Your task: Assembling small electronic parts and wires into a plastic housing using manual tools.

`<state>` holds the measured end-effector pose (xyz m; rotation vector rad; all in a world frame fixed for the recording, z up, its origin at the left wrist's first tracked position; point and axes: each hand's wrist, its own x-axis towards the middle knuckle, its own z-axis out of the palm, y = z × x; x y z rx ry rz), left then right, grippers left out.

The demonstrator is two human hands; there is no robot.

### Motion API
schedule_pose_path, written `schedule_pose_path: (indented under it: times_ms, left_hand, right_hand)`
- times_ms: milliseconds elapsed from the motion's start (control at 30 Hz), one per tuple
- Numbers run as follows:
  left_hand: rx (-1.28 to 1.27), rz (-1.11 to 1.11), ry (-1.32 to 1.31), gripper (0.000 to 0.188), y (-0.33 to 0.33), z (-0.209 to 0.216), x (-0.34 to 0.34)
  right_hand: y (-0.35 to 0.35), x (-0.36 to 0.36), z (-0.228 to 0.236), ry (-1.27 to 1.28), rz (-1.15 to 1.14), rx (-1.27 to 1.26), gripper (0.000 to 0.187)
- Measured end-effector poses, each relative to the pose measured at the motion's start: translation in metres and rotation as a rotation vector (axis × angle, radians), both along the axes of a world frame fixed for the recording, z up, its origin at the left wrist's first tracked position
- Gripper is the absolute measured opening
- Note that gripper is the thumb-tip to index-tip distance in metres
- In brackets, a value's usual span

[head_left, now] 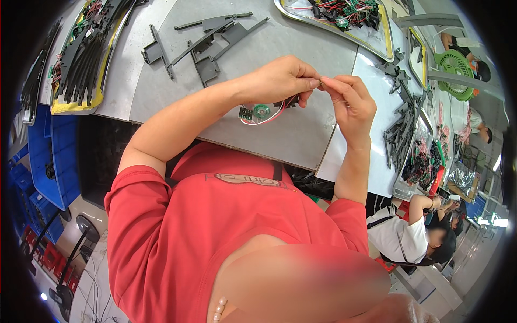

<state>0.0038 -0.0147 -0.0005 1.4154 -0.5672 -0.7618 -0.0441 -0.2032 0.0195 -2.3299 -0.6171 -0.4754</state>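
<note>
My left hand [285, 79] and my right hand [353, 105] meet over the grey table, fingertips pinched together. Both are closed on something too small to make out. Below my left hand lies a round green circuit board [262, 111], with a smaller green board [245, 113] beside it. Red and white wires [276, 117] curve from the boards toward a black part [291, 101], partly hidden under my left fingers. Beyond my left forearm, several dark grey plastic brackets [206, 67] lie on the tabletop, some overlapping.
At the left stands a yellow-edged tray [78, 106] of black strips. Another tray [389, 40] at the far side holds boards and wires. Black plastic parts [401, 124] are heaped on the right, beside a clear bin [403, 188]. A person in white [398, 237] sits at the right.
</note>
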Motion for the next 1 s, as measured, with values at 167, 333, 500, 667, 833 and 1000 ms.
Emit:
schedule_pose_path:
  times_ms: [167,333,500,667,833,1000]
  left_hand:
    - [-0.021,0.035,-0.036,0.027,0.001,0.001,0.0]
    - [0.035,0.052,-0.126,0.027,0.001,0.006,-0.003]
    - [0.084,0.064,-0.139,0.026,0.0,0.008,-0.005]
    - [0.088,0.092,-0.163,0.027,-0.002,0.006,-0.008]
    - [0.087,0.089,-0.147,0.027,-0.003,0.004,-0.007]
    - [0.089,0.117,-0.148,0.026,-0.002,0.004,-0.006]
  right_hand:
    - [-0.004,-0.001,-0.001,0.435,-0.078,0.529,0.016]
    - [-0.002,-0.001,-0.008,0.572,-0.109,0.665,0.022]
    - [0.001,0.0,-0.011,0.578,-0.153,0.64,0.02]
    - [0.007,-0.002,-0.014,0.522,-0.2,0.635,0.02]
    - [0.008,-0.001,-0.012,0.557,-0.196,0.648,0.019]
    - [0.007,0.0,-0.013,0.573,-0.163,0.692,0.021]
